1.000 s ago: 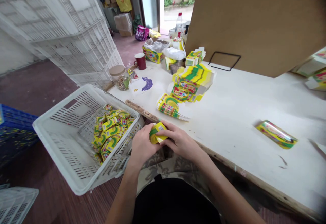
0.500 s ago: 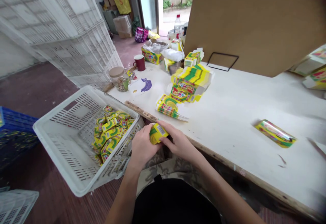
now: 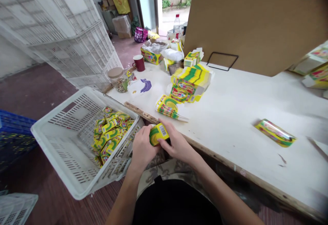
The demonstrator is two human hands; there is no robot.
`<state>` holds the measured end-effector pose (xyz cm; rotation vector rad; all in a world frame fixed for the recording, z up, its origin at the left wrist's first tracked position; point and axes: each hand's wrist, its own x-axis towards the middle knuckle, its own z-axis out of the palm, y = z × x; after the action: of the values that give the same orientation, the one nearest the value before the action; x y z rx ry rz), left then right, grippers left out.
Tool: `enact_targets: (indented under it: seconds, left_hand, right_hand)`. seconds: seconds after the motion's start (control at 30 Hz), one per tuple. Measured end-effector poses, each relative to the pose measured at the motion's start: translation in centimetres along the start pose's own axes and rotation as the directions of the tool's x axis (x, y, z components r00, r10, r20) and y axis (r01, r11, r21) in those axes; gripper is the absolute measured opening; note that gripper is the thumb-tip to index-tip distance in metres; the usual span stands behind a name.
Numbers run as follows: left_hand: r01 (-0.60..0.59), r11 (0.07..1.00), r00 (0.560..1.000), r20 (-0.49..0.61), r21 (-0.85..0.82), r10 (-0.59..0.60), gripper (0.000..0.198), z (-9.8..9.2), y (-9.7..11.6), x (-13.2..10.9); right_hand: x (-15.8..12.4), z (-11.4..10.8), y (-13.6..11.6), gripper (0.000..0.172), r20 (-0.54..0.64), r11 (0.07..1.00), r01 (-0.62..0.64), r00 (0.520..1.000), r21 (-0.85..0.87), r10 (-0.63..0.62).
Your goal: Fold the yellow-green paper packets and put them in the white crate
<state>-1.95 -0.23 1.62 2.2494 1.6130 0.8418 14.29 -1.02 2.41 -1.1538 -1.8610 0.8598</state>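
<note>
Now, we held a small yellow-and-green carton [image 3: 156, 136] in front of us, just off the table's near edge and above the lap. Our left hand [image 3: 142, 147] gripped one end; our right hand [image 3: 179, 144] grasped the other, its thumb pressed against the near face, its fingers on the far side. A second earlier, a loose flap seemed to stick up under the right fingers; now the barcoded face lay flat and uncovered. We judged that end to be folded closed, though our left hand hid the other.

Just beside our left hand stood a white plastic crate [image 3: 55, 126], with a heap of similar cartons [image 3: 110, 134] in its far part. Ahead, on the white table [image 3: 230, 115], a fanned stack of flat cartons [image 3: 166, 105] lay near the edge, before a larger pile of flattened boxes [image 3: 191, 80]. A shiny wrapped packet [image 3: 276, 132] rested well apart to the right. Farther off, we saw a lidded jar [image 3: 116, 74], a dark red mug [image 3: 139, 63] and a big brown cardboard sheet [image 3: 246, 23].
</note>
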Motion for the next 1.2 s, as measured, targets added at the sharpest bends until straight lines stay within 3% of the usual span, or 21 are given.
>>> enact_targets:
  seconds: [0.3, 0.5, 0.6, 0.67, 0.7, 0.73, 0.8, 0.83, 0.87, 0.93, 1.03, 1.1, 1.2]
  left_hand:
    - [0.003, 0.999, 0.994, -0.111, 0.05, 0.002, 0.046, 0.4, 0.6, -0.2]
    - [0.072, 0.995, 0.992, -0.105, 0.065, -0.065, 0.046, 1.4, 1.2, -0.9]
    - [0.119, 0.993, 0.991, -0.069, 0.016, -0.118, 0.048, 1.3, 0.0, -1.0]
    - [0.202, 0.979, 0.978, -0.048, -0.014, -0.202, 0.049, 0.2, -1.7, -0.7]
    - [0.271, 0.963, 0.961, -0.06, -0.012, -0.271, 0.053, -0.7, -2.8, -0.4]
    - [0.38, 0.925, 0.913, -0.166, 0.011, -0.374, 0.06, -1.8, -3.8, -0.1]
    - [0.577, 0.809, 0.765, -0.422, 0.113, -0.486, 0.1, -3.8, -5.9, 0.5]
    - [0.613, 0.78, 0.728, -0.472, 0.124, -0.497, 0.109, -4.5, -6.7, 0.7]
    - [0.615, 0.779, 0.724, -0.483, 0.126, -0.493, 0.111, -5.0, -7.3, 0.7]
    - [0.527, 0.845, 0.788, -0.423, 0.09, -0.447, 0.098, -4.7, -7.9, 0.5]
    - [0.348, 0.936, 0.902, -0.253, -0.051, -0.349, 0.068, -2.2, -7.4, -0.4]
    - [0.329, 0.927, 0.929, -0.114, -0.183, -0.352, 0.058, -0.4, -6.4, -1.0]
    - [0.361, 0.843, 0.929, 0.081, -0.398, -0.36, 0.053, 1.2, -4.4, -1.3]
  right_hand:
    - [-0.2, 1.1, 0.3, 0.064, -0.092, 0.974, -0.171, 0.978, 0.147, 0.186]
    - [0.2, 2.4, 0.3, 0.044, -0.24, 0.967, -0.256, 0.938, 0.001, 0.249]
    - [1.0, 2.7, 0.6, 0.043, -0.152, 0.982, -0.188, 0.971, 0.004, 0.186]
    - [1.8, 1.9, 1.1, 0.044, -0.075, 0.989, -0.145, 0.987, 0.004, 0.145]
    - [2.4, 1.2, 1.5, 0.043, -0.08, 0.986, -0.159, 0.985, -0.043, 0.155]
    - [3.0, 0.3, 2.0, 0.043, -0.117, 0.975, -0.193, 0.977, -0.109, 0.18]
    - [4.3, -1.4, 3.1, 0.035, -0.293, 0.897, -0.342, 0.92, -0.282, 0.258]
    - [4.9, -2.1, 3.7, 0.034, -0.354, 0.859, -0.4, 0.891, -0.32, 0.284]
    - [5.4, -2.7, 4.3, 0.034, -0.398, 0.819, -0.456, 0.863, -0.349, 0.311]
    - [6.2, -3.1, 5.3, 0.032, -0.44, 0.763, -0.522, 0.828, -0.38, 0.347]
    - [6.6, -2.6, 6.1, 0.026, -0.454, 0.725, -0.548, 0.817, -0.418, 0.355]
    - [6.4, -2.3, 6.3, 0.024, -0.453, 0.726, -0.538, 0.823, -0.429, 0.342]
    - [5.9, -2.4, 6.1, 0.025, -0.452, 0.749, -0.519, 0.83, -0.412, 0.327]
